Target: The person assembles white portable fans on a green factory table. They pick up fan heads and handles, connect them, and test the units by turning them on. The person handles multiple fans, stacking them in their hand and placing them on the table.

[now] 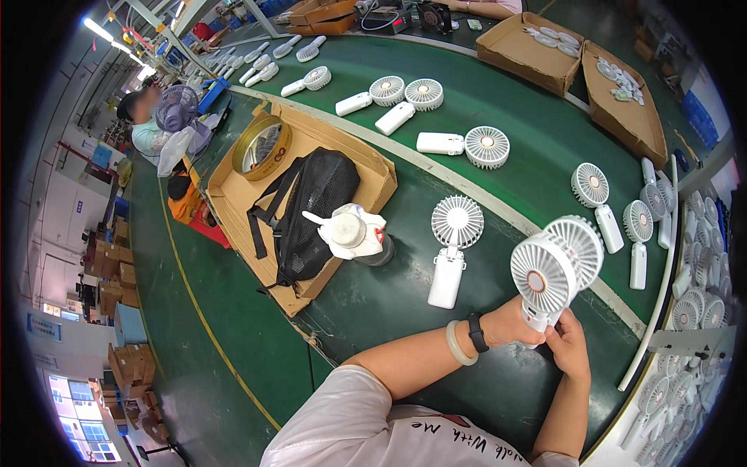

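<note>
Two white round fan heads overlap in front of me, the nearer one with an orange-centred hub. My left hand [510, 323], wearing a dark wristband and pale bangle, is closed around the neck of the nearer handheld fan [543, 280]. Fingers of my right hand [569, 346] close on the handle just beneath. Behind it shows the second fan head [587, 241]; its handle is hidden, so which hand bears it is unclear. To the left on the bench lies another white handheld fan [457, 222], its head joined to a handle piece [447, 279].
Several white fans [487, 148] lie along the green belt [537, 167] beyond a pale rail. A cardboard tray [373, 167] at left holds a black mesh bag [319, 210] and tape roll; a cloth-topped bottle [354, 232] stands beside it. Fans fill racks [692, 342] at right.
</note>
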Available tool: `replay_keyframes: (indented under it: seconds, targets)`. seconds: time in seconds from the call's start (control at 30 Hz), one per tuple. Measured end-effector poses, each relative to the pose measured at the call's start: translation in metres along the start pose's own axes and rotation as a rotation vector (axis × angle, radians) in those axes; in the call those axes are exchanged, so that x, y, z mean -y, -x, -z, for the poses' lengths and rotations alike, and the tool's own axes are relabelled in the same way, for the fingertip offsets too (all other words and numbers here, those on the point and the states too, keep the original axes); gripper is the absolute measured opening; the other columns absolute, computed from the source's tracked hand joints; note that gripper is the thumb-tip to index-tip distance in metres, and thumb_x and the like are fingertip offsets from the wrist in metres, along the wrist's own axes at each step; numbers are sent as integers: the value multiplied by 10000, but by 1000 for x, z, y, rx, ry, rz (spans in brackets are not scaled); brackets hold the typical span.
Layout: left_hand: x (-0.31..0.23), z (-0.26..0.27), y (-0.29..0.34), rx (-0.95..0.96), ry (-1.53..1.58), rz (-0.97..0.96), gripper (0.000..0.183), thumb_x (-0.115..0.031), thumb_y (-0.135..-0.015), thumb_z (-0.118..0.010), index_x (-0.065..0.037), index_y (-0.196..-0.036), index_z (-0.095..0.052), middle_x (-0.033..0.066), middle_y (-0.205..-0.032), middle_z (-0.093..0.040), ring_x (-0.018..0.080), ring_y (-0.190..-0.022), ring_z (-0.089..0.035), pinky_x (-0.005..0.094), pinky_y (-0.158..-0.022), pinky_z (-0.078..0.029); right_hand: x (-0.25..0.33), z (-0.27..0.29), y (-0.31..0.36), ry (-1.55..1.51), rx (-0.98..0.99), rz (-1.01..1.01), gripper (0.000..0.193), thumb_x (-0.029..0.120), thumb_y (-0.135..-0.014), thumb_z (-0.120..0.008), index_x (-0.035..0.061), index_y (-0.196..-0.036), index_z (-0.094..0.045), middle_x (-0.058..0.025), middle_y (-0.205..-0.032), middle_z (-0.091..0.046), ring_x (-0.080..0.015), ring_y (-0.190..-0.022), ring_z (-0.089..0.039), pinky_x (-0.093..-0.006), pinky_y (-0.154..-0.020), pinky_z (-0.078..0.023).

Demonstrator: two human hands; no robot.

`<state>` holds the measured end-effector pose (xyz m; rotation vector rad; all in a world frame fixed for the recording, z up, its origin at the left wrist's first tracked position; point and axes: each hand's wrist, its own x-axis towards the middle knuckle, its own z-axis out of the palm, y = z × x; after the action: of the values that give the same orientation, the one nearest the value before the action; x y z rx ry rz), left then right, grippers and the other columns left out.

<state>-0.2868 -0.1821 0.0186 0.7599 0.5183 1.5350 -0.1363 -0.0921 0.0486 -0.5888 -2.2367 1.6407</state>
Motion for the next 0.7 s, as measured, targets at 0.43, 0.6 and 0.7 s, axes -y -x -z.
replay_keyframes:
  seconds: [0.43,0.6,0.7]
  targets:
    - [11,3,-1,-18,-120,-49,574,13,-639,-648,-43,-1187,-488,26,-1082,-558,97,-979,-519,276,-844,-448,4,0,-3,269,-217,103,342,270,-683,-744,-15,-822,-615,-76,-693,-538,-175,-649,-508,-289,-600,-412]
    - [13,5,0,-62,-352,-174,570,6,-628,-653,-29,-1173,-487,44,-1094,-559,106,-995,-512,283,-859,-442,-2,0,-2,240,-308,99,313,190,-651,-759,-5,-849,-615,-57,-758,-565,-156,-684,-526,-277,-642,-425]
    - [7,1,1,-73,-300,-138,560,-5,-627,-657,-27,-1164,-498,51,-1087,-566,122,-989,-519,291,-862,-440,-2,-4,-1,91,-326,70,295,125,-681,-728,-1,-924,-620,-69,-869,-605,-175,-780,-575,-285,-720,-449]
